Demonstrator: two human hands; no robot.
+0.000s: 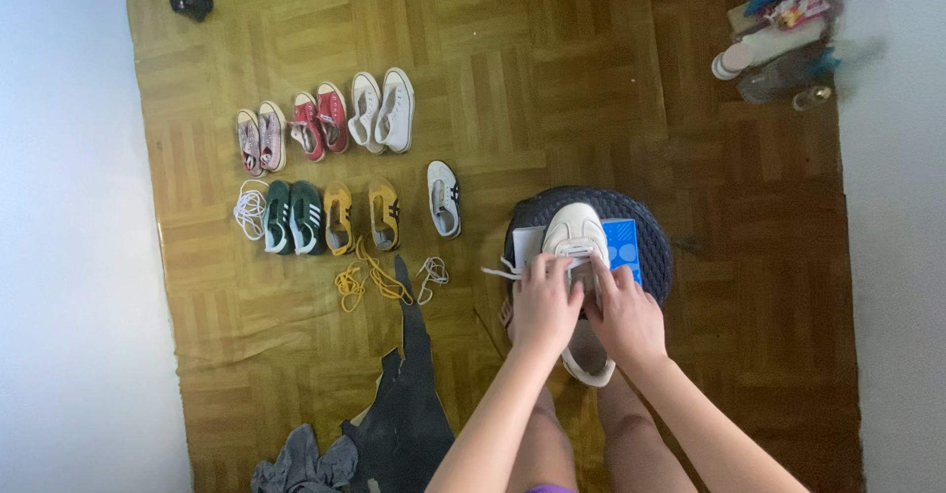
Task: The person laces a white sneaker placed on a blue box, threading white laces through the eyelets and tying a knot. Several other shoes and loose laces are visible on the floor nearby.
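A room in a home, seen from above; worn parquet floor (552,79) with a torn dark patch (409,404); plain pale walls (69,257) on both sides; pairs of sneakers (325,124) lined up on the floor with loose laces (360,281); toiletry bottles (764,45) cluttered by one wall; crumpled grey cloth (301,459).

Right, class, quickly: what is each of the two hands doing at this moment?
Left hand: closed on the white sneaker, fingers at its white lace.
Right hand: closed on the same sneaker, at the lacing.
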